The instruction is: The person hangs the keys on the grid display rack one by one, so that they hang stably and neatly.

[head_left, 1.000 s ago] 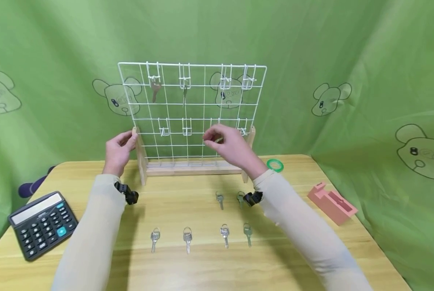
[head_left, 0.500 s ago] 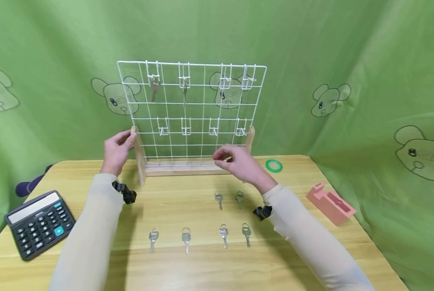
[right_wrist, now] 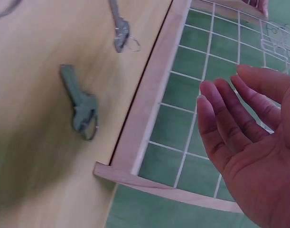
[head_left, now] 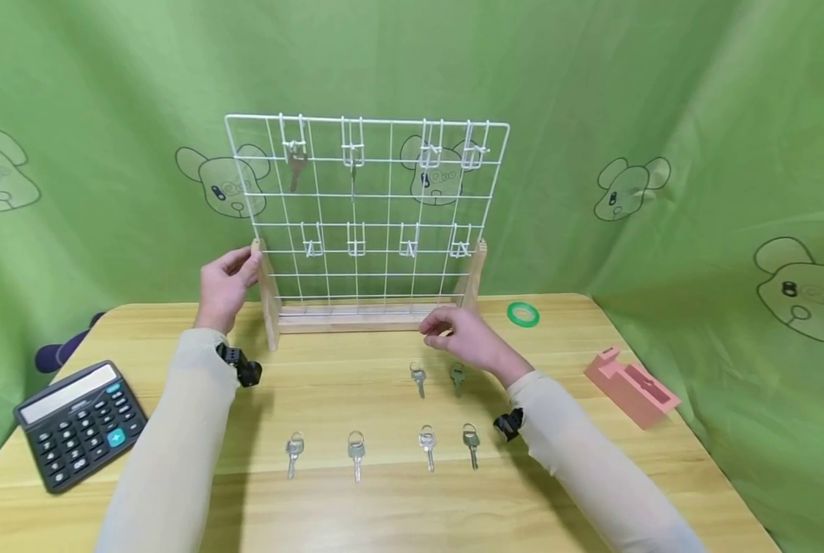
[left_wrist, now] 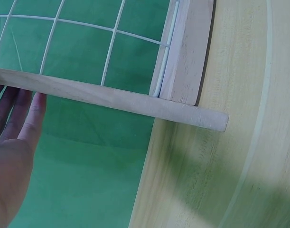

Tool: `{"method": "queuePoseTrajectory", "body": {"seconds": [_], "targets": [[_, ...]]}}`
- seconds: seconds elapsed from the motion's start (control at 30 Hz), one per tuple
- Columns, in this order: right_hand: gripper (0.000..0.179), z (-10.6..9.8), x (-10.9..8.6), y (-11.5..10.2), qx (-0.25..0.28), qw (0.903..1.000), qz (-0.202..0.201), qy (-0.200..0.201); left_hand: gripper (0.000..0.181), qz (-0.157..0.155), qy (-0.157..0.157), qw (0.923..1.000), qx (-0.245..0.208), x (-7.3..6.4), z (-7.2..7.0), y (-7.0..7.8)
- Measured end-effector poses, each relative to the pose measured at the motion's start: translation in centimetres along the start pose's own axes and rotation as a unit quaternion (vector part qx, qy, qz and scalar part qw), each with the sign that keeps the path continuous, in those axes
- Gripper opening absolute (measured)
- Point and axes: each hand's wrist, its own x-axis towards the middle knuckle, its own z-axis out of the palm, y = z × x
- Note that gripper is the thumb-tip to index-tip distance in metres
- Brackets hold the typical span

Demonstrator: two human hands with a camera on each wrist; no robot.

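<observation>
The dark key [head_left: 458, 379] lies near the right hand [head_left: 470, 338], just on the person's side of it and not touching. It should handle as a light, stiff, tough bit of metal; lying so flat on the table [head_left: 342, 399], it may skid under a fingertip. The best hold is probably a pinch across the edges of its broad head, leaving the thin ring free, as that ring looks loose enough to flop about.

The right hand is empty, its fingers gently bent in front of the rack [head_left: 356, 326]. The silver key [head_left: 418, 379] lies to the left of the dark one, near those fingertips, and should behave much the same. Farther from this hand, toward the person, lie the first front key [head_left: 295, 455], second front key [head_left: 356, 455], third front key [head_left: 428, 447] and fourth front key [head_left: 470, 445], counted from the left.

The left hand [head_left: 223, 286] pinches the left post [head_left: 268, 299] near its top, a sensible brace since the wire-and-wood rack is likely light enough to shift. Above and right of that hand hang a dull brownish key [head_left: 297, 170] and a thin-looking key [head_left: 353, 178], blades down.

On the table, every key points its toothed blade toward the person, ring away; the dark one looks greenish-grey, most others brighter.
</observation>
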Motion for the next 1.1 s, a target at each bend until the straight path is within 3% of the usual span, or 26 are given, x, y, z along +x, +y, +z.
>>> {"method": "queuePoseTrajectory", "body": {"seconds": [0.37,0.67,1.1], "targets": [[0.025,1.9,-0.3,1.4,-0.010,0.9984,0.031,-0.047,0.053,-0.002,0.005,1.0000,0.002,-0.1,0.1,0.0],[0.024,3.2,-0.1,2.3,-0.003,0.9976,0.033,-0.061,0.053,0.002,0.006,1.0000,-0.001,-0.1,0.1,-0.2],[0.022,4.2,0.5,2.9,-0.054,0.9953,0.058,-0.056,0.053,0.005,-0.001,1.0000,0.009,-0.1,0.0,-0.1]]}}
